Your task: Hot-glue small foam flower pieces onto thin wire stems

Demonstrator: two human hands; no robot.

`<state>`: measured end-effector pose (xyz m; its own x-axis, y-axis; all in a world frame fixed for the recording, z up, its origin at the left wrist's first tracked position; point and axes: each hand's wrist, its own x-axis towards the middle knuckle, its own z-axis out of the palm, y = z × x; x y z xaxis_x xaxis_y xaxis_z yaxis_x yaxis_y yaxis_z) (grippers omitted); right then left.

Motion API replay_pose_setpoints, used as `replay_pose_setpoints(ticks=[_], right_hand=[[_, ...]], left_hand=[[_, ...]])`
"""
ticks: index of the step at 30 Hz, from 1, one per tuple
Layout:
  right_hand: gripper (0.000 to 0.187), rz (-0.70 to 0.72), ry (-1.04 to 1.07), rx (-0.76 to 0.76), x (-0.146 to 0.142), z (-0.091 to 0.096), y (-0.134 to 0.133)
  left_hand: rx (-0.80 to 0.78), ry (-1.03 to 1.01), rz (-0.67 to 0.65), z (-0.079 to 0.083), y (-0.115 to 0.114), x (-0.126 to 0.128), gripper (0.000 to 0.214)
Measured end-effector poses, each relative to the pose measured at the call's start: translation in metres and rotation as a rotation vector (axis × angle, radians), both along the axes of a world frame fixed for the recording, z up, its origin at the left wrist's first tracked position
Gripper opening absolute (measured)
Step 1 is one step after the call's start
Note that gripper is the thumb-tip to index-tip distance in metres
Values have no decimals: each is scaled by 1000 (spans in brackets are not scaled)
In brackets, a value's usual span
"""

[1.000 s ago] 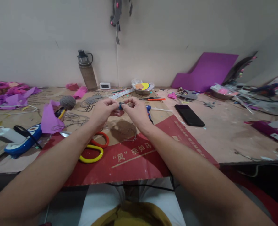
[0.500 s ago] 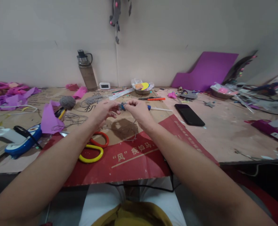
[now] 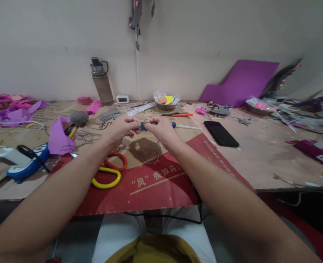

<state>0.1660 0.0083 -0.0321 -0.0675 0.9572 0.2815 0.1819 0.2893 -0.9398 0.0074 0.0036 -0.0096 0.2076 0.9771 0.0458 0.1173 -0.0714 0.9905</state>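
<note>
Between my two hands, raised over the cardboard [image 3: 161, 190], is a small blue piece [image 3: 143, 126], too small for me to tell its kind. My left hand [image 3: 123, 129] pinches it from the left, with the lower fingers curled. My right hand [image 3: 161, 129] closes thumb and fingertips on its other side. A grey strand of yarn [image 3: 158, 157] hangs below my right hand and loops onto the cardboard. Scissors with red and yellow handles [image 3: 106, 179] lie under my left forearm, their blades mostly hidden. Behind my right hand a blue-and-white stick-like tool [image 3: 187, 127] lies partly covered.
A ball of grey yarn [image 3: 79, 118], purple scraps [image 3: 59, 137] and a blue power strip [image 3: 27, 166] are at left. A bottle [image 3: 102, 86] and a small clock [image 3: 122, 99] stand at the wall. Right are a phone [image 3: 220, 133], an orange cutter [image 3: 177, 114] and a purple sheet [image 3: 240, 84].
Both hands stay together at the same spot, and a little more of the blue piece shows between the fingers. The whole view has shifted slightly.
</note>
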Motion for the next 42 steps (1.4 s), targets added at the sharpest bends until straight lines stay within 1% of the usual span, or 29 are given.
replay_pose_setpoints(ticks=[7, 12, 14, 16, 19, 22, 29, 34, 38, 42], right_hand=[[15, 27, -8, -9, -1, -4, 2], [16, 8, -74, -9, -2, -5, 1], [15, 15, -81, -12, -3, -4, 0], [14, 23, -72, -20, -2, -2, -1], [13, -8, -61, -36, 1, 1, -2], [11, -21, -71, -43, 2, 2, -2], [16, 53, -60, -1, 3, -1, -2], [14, 36, -142, 45, 4, 0, -3], [14, 34, -162, 86, 5, 1, -4], [22, -3, -132, 159, 6, -1, -4]], left_hand=[[7, 62, 34, -2, 0, 1, 18], [51, 108, 51, -5, 0, 2, 12], [42, 107, 56, -4, 0, 2, 11], [0, 62, 26, -1, -1, 2, 11], [-79, -52, -74, 2, 0, -1, 16], [-106, -64, -126, 2, 1, -4, 20], [-35, 56, -68, -2, 4, -5, 15], [-50, 99, -73, 0, 3, -5, 16], [-19, 83, -36, -1, 3, -4, 16], [10, 41, 49, -2, 5, -4, 16]])
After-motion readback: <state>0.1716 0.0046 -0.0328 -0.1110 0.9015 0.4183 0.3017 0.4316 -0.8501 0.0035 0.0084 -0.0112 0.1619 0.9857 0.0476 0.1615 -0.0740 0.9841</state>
